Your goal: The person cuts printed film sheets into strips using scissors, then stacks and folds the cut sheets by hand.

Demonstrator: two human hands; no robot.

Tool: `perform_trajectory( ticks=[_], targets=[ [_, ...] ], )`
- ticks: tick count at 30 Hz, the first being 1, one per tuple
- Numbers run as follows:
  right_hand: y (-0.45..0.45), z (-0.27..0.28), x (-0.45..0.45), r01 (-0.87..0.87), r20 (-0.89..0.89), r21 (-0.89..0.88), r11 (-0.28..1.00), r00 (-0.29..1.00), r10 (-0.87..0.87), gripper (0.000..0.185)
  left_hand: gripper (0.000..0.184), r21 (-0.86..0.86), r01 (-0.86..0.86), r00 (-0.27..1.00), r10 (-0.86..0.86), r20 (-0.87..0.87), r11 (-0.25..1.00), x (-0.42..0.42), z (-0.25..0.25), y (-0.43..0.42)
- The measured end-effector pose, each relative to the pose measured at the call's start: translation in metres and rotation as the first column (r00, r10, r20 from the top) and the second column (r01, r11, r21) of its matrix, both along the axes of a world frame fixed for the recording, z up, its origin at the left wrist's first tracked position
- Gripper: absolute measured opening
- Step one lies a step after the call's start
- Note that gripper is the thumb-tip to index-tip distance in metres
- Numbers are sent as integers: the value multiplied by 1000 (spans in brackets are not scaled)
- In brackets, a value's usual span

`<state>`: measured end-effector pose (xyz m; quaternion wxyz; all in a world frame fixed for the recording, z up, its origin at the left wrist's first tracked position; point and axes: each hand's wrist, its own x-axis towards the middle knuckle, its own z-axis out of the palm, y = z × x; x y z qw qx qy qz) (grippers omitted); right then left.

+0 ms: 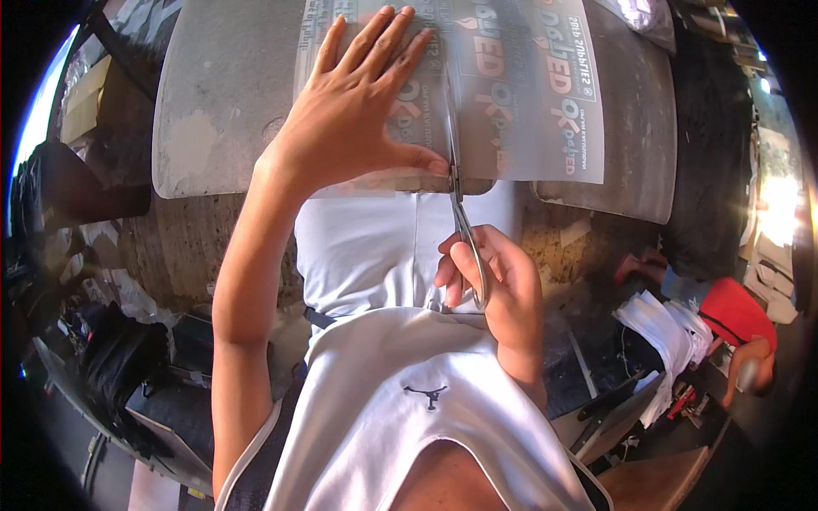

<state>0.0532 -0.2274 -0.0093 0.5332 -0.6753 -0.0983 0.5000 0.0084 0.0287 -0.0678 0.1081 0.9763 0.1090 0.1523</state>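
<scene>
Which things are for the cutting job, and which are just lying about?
For the job:
- scissors, in the right hand
- printed sheet, under the left hand
- grey board underneath

Seemingly just lying about:
- white cloths
- black cloth
- brown cardboard

Head-worn, seemingly wide, facing down.

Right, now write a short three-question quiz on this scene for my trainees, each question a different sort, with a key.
1. True or false: the left hand is clenched into a fist on the printed sheet.
2. What is in the right hand? a) a ruler; b) scissors; c) a brush.
3. Fill the gap: the scissors point ____ the white top.

Key: 1 false; 2 b; 3 away from.
</scene>
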Motion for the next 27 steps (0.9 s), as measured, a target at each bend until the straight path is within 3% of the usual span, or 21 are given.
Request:
perform_trajectory(
  ticks=[15, 24, 27],
  targets=[
    [3, -1, 1, 76, -77, 52, 996, 994, -72, 25, 140, -44, 11, 1000, -10, 12, 999, -1, 5, -1],
    [9, 4, 6, 82, -129, 56, 995, 989, -74, 29, 147, -65, 12, 1000, -12, 1, 998, -1, 7, -1],
    [14, 4, 5, 77, -106, 40, 996, 992, -72, 42, 147, -59, 5, 1000, -6, -18, 998, 1, 11, -2]
  ],
)
